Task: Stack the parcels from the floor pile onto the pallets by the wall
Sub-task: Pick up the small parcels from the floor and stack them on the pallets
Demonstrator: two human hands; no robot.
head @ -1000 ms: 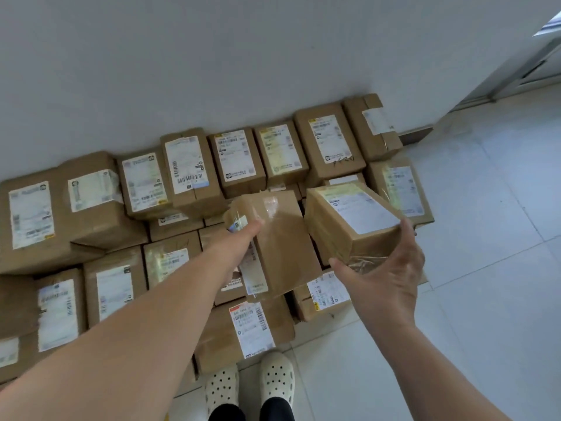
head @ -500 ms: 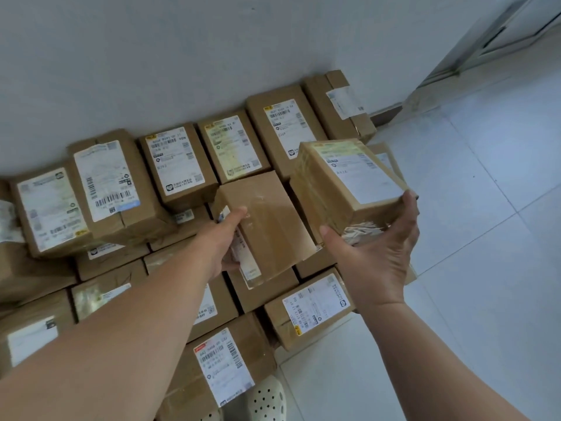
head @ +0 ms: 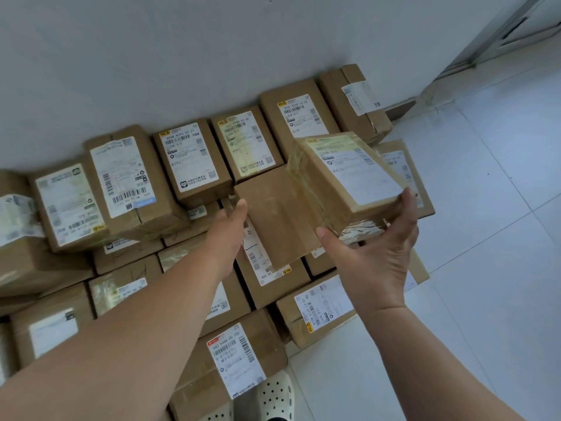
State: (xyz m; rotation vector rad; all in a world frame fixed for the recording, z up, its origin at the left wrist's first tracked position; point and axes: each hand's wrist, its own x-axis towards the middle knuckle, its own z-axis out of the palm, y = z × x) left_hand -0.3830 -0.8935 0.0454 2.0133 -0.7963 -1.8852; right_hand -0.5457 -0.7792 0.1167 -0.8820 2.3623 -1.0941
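Two parcels were held just above the stacked parcels point(head: 188, 165) along the wall point(head: 182, 56). The plain brown parcel point(head: 273, 220) was tilted, its left edge gripped by the left hand point(head: 230, 229), thumb on top (the fingers were hidden beneath). The labelled parcel point(head: 349, 180), touching it on the right, sat in the right hand point(head: 373, 256), which clasped its near end, thumb on one side and fingers up the other. A white perforated shoe point(head: 274, 396) showed below.
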